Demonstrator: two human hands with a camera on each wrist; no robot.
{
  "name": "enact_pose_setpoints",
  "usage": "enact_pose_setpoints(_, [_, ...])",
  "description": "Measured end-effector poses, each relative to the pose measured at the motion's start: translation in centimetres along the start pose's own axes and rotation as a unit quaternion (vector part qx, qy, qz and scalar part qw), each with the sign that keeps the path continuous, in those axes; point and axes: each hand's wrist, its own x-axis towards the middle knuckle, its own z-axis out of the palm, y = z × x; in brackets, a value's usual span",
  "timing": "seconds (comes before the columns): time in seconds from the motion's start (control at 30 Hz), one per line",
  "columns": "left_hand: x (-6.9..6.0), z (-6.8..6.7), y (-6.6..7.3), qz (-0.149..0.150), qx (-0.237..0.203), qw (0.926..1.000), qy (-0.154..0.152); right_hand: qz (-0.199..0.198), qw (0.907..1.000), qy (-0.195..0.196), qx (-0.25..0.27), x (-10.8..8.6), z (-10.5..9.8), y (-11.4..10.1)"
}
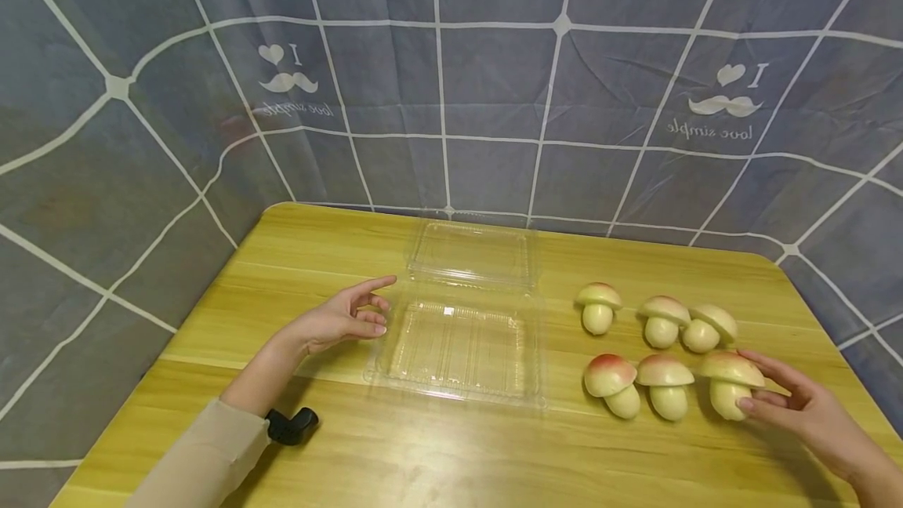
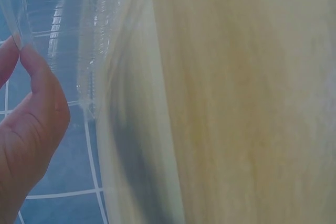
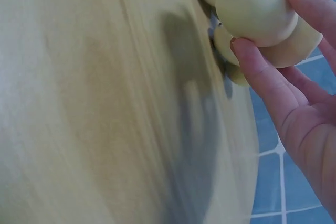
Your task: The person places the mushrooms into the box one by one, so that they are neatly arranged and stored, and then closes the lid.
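At the front right of the group, my right hand point(image 1: 800, 406) holds a mushroom point(image 1: 730, 386) with a pale stem and reddish-yellow cap, probably a model. The right wrist view shows my thumb and a finger on either side of its rounded stem end point(image 3: 257, 9). A clear plastic clamshell box point(image 1: 458, 394) lies unfolded mid-table, its lid point(image 1: 473, 249) towards the wall. Beside the box's left edge is my left hand point(image 1: 346, 316), index finger and thumb apart, the other fingers loosely bent. In the left wrist view the fingertips overlap the clear plastic point(image 2: 58, 19).
Several more mushrooms stand or lean in two rows on the right: a red-capped one point(image 1: 610, 375), one beside it point(image 1: 665, 382), and others behind point(image 1: 598, 308). The wooden table point(image 1: 437, 461) meets a grey checked curtain point(image 1: 494, 77) at its back and sides.
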Motion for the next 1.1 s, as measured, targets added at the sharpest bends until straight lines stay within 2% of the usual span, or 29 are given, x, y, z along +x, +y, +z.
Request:
enact_pose_setpoints(0.33, [0.0, 0.0, -0.1, 0.009, 0.002, 0.9999, -0.006, 0.002, 0.9996, -0.004, -0.026, 0.3, 0.0, -1.4])
enact_pose_setpoints(0.63, [-0.1, 0.0, 0.0, 0.007, 0.005, 1.0000, -0.004, -0.029, 0.9992, -0.026, -0.002, 0.8, 0.3, -1.8])
enact_pose_setpoints(0.87, [-0.1, 0.0, 0.0, 0.008, 0.012, 0.9999, 0.000, -0.020, 0.9986, -0.020, -0.046, 1.2, 0.9, -3.0])
enact_pose_setpoints(1.1, [-0.1, 0.0, -0.1, 0.011, 0.013, 0.9998, 0.000, -0.025, 0.9980, -0.039, -0.043, 1.8, 1.4, -3.8])
